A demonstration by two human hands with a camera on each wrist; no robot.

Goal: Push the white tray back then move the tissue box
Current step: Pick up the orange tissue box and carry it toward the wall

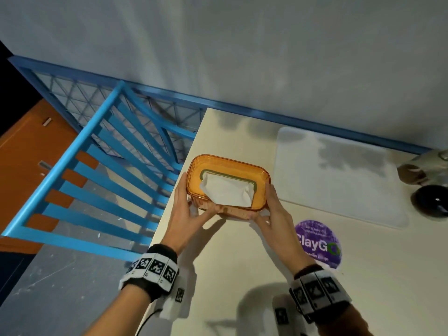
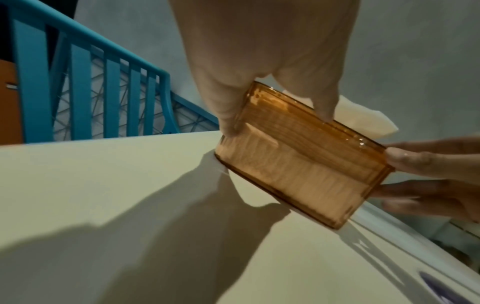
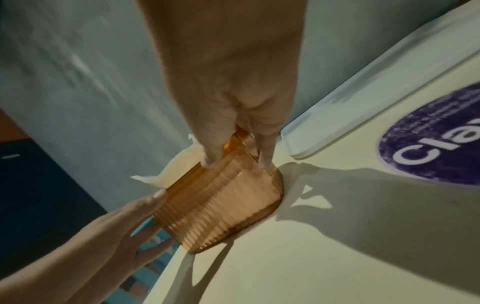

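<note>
The tissue box (image 1: pixel 218 166) is translucent orange, and a white tissue (image 1: pixel 228 192) sticks out of its top slot. I hold it by its two short ends near the table's left edge. My left hand (image 1: pixel 194 200) grips the left end, thumb on the rim and fingers under the near side. My right hand (image 1: pixel 263 204) grips the right end the same way. In the left wrist view the box (image 2: pixel 298 156) is tilted and casts a shadow on the table (image 2: pixel 103 185). The white tray (image 1: pixel 339 175) lies flat at the back right, close to the wall.
A blue slatted chair (image 1: pixel 97 170) stands just left of the table edge. A purple round sticker (image 1: pixel 317 243) lies on the table (image 1: pixel 230 275) in front of the tray. At the far right are a dark round object (image 1: pixel 431 202) and another person's hand (image 1: pixel 412 173).
</note>
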